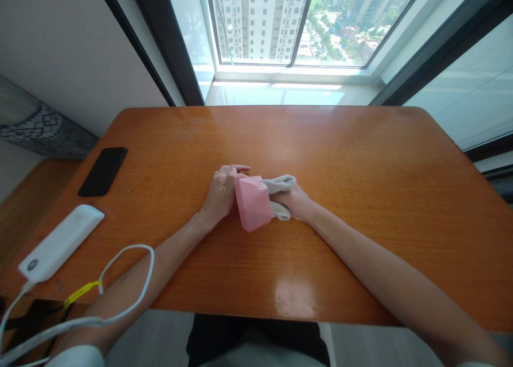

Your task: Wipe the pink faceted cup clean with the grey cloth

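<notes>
A pink sock with a grey-white cuff lies bunched at the middle of the orange wooden table. My left hand pinches the pink fabric from its left side, fingers curled over the top edge. From the right, my right hand grips the pale grey part, its fingers partly hidden inside or under the cloth. Both hands are closed on the same sock, just above the tabletop.
A black phone lies flat near the table's left edge. Closer to me on the left sits a white power bank with a white cable looping off the front edge. Large windows rise beyond the table's far edge.
</notes>
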`<move>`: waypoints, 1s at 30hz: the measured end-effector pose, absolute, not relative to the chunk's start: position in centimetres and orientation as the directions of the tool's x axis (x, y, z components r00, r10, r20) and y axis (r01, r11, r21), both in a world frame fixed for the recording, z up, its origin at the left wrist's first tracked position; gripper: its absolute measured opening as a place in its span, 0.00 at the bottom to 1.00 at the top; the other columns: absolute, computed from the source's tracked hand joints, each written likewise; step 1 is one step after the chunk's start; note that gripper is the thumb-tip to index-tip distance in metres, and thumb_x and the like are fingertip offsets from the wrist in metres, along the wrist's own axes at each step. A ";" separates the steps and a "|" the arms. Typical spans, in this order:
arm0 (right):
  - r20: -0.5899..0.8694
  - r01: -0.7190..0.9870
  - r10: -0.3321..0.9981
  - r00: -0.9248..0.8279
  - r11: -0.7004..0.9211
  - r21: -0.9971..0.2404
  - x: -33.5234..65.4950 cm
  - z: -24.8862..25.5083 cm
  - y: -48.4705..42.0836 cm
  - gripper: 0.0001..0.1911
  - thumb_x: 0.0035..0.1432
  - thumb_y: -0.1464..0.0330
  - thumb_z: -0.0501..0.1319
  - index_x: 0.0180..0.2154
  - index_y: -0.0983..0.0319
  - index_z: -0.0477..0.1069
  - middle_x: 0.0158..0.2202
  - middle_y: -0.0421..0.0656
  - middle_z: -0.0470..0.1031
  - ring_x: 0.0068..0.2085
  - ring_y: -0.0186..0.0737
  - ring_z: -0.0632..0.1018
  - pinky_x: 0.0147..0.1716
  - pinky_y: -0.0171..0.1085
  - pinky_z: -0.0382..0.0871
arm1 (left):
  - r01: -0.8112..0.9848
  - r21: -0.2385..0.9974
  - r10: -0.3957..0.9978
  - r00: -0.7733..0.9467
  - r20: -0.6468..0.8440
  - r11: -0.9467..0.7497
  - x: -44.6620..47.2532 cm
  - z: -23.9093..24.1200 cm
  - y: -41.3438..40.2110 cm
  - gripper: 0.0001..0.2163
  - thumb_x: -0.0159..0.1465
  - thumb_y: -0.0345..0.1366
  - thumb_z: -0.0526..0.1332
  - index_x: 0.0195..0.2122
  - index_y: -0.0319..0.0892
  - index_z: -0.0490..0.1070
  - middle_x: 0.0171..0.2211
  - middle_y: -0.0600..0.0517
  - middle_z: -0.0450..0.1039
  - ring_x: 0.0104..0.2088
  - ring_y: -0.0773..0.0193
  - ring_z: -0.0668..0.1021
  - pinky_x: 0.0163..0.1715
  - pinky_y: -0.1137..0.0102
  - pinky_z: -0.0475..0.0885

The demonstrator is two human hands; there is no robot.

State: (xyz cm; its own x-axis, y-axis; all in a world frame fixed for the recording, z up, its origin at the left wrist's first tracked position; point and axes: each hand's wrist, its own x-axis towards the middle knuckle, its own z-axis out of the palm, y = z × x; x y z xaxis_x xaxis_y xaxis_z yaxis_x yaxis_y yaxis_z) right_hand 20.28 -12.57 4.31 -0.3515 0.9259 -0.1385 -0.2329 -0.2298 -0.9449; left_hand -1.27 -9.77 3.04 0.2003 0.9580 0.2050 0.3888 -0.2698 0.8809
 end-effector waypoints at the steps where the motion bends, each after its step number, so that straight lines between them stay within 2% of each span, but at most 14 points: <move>1: -0.139 -0.238 0.926 -0.350 -0.232 -0.943 20.3 4.3 -12.6 0.08 0.44 0.65 0.76 0.25 0.62 0.82 0.22 0.40 0.77 0.23 0.34 0.73 0.20 0.32 0.66 | 0.398 0.874 0.956 0.203 0.214 -0.280 -1.3 3.1 -9.7 0.31 0.82 0.53 0.44 0.42 0.47 0.86 0.55 0.47 0.86 0.57 0.48 0.82 0.65 0.49 0.71; 5: -0.147 -0.245 0.930 -0.337 -0.238 -0.940 20.3 4.2 -12.5 0.08 0.43 0.65 0.76 0.27 0.62 0.84 0.24 0.41 0.79 0.25 0.35 0.75 0.21 0.33 0.68 | 0.421 0.858 0.952 0.203 0.228 -0.295 -1.2 3.3 -9.7 0.29 0.82 0.52 0.44 0.51 0.47 0.86 0.55 0.47 0.86 0.59 0.47 0.81 0.67 0.48 0.69; 10: -0.157 -0.251 0.935 -0.318 -0.243 -0.937 20.1 4.5 -12.5 0.08 0.42 0.66 0.76 0.26 0.62 0.83 0.24 0.40 0.79 0.25 0.35 0.75 0.22 0.32 0.68 | 0.455 0.838 0.950 0.218 0.223 -0.301 -1.3 3.5 -9.6 0.29 0.82 0.52 0.44 0.56 0.45 0.84 0.56 0.46 0.86 0.61 0.48 0.81 0.68 0.49 0.68; 15: -0.159 -0.248 0.933 -0.322 -0.245 -0.937 20.1 4.6 -12.5 0.08 0.41 0.66 0.76 0.26 0.61 0.83 0.25 0.40 0.79 0.25 0.35 0.74 0.22 0.32 0.68 | 0.445 0.831 0.939 0.236 0.251 -0.334 -1.3 3.5 -9.7 0.29 0.83 0.50 0.43 0.53 0.46 0.85 0.58 0.46 0.85 0.61 0.49 0.81 0.68 0.50 0.69; 19: -0.154 -0.241 0.927 -0.342 -0.245 -0.939 20.3 4.5 -12.5 0.07 0.43 0.67 0.76 0.27 0.62 0.85 0.25 0.40 0.80 0.26 0.36 0.76 0.24 0.33 0.70 | 0.386 0.841 0.926 0.166 0.340 -0.378 -1.3 3.4 -10.0 0.23 0.83 0.47 0.47 0.59 0.45 0.80 0.60 0.46 0.82 0.62 0.52 0.81 0.68 0.54 0.71; 22: -0.154 -0.223 0.923 -0.352 -0.242 -0.944 20.3 4.5 -12.5 0.07 0.43 0.67 0.77 0.27 0.62 0.85 0.26 0.40 0.81 0.27 0.36 0.77 0.27 0.34 0.72 | 0.347 0.810 0.881 0.155 0.447 -0.472 -1.4 3.4 -10.4 0.20 0.83 0.46 0.48 0.60 0.45 0.77 0.59 0.46 0.82 0.61 0.55 0.81 0.66 0.57 0.74; 26: -0.146 -0.219 0.928 -0.342 -0.230 -0.948 20.2 4.6 -12.4 0.08 0.42 0.67 0.78 0.26 0.62 0.83 0.26 0.39 0.81 0.28 0.36 0.77 0.29 0.35 0.72 | 0.296 0.661 0.724 0.274 0.633 -0.690 -1.8 3.5 -10.7 0.20 0.83 0.44 0.46 0.64 0.48 0.74 0.62 0.45 0.79 0.64 0.52 0.79 0.67 0.52 0.75; 28: -0.145 -0.218 0.933 -0.330 -0.225 -0.950 20.2 4.8 -12.4 0.08 0.41 0.67 0.77 0.24 0.62 0.82 0.25 0.38 0.79 0.28 0.35 0.75 0.29 0.34 0.72 | 0.268 0.514 0.579 0.361 0.731 -0.815 -2.1 3.7 -10.8 0.22 0.83 0.47 0.45 0.68 0.49 0.71 0.66 0.42 0.76 0.67 0.49 0.78 0.69 0.48 0.73; 30: -0.146 -0.219 0.935 -0.324 -0.224 -0.950 20.2 5.0 -12.4 0.08 0.41 0.67 0.77 0.24 0.61 0.81 0.25 0.37 0.78 0.28 0.35 0.74 0.29 0.34 0.71 | 0.247 0.311 0.393 0.449 0.803 -0.918 -2.3 3.8 -10.8 0.25 0.81 0.51 0.46 0.70 0.49 0.69 0.67 0.40 0.75 0.68 0.46 0.77 0.70 0.45 0.72</move>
State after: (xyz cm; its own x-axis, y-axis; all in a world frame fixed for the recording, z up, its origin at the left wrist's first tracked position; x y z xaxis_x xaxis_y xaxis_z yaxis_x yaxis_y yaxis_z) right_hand 20.21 -12.42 4.98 -0.3243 0.9346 -0.1461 -0.2188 -0.2243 -0.9496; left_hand -2.27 -10.80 3.81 0.4486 0.3929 0.8028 0.2465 -0.9178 0.3114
